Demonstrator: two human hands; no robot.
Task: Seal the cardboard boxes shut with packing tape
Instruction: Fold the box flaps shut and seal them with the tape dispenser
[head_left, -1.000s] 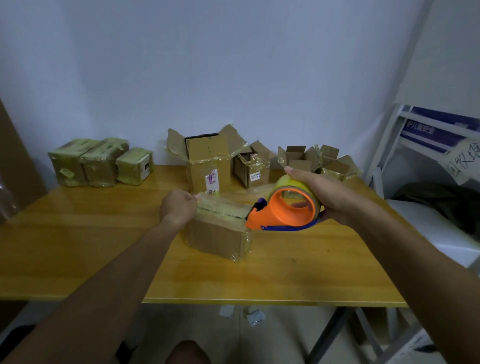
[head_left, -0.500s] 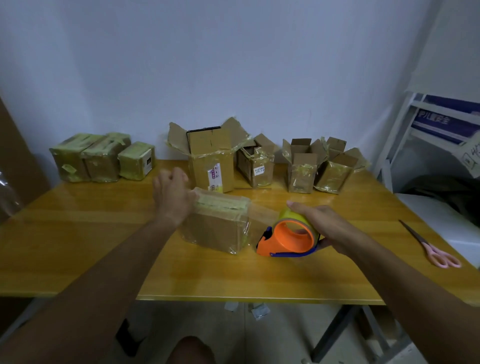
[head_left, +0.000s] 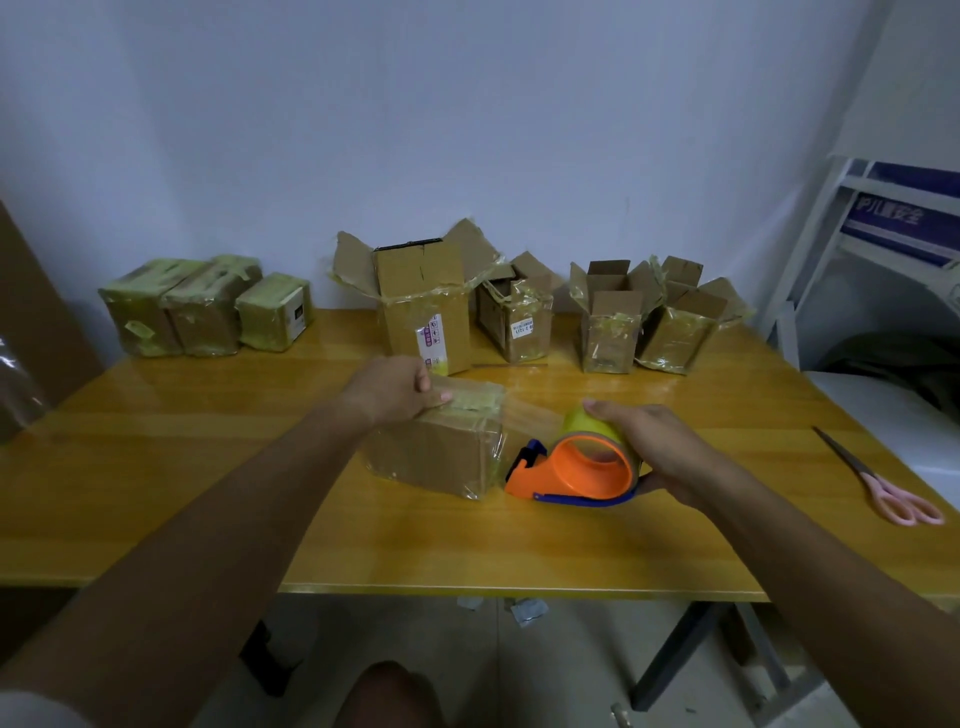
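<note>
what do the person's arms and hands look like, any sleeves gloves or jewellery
Both forearms are bare up to the bottom edge of the frame, with no sleeves showing. The left hand and right hand are ungloved. No watch, bracelet or ring is visible on either wrist or on the fingers that show.

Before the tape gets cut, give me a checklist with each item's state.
1. Left hand rests on the box top: ok.
2. Right hand grips the tape dispenser: ok.
3. Tape strip runs from box to dispenser: ok.
4. Strip stuck flat along the seam: cannot tell.
5. Scissors within reach on the table: ok.
6. Flaps fully shut under the tape: cannot tell.
</note>
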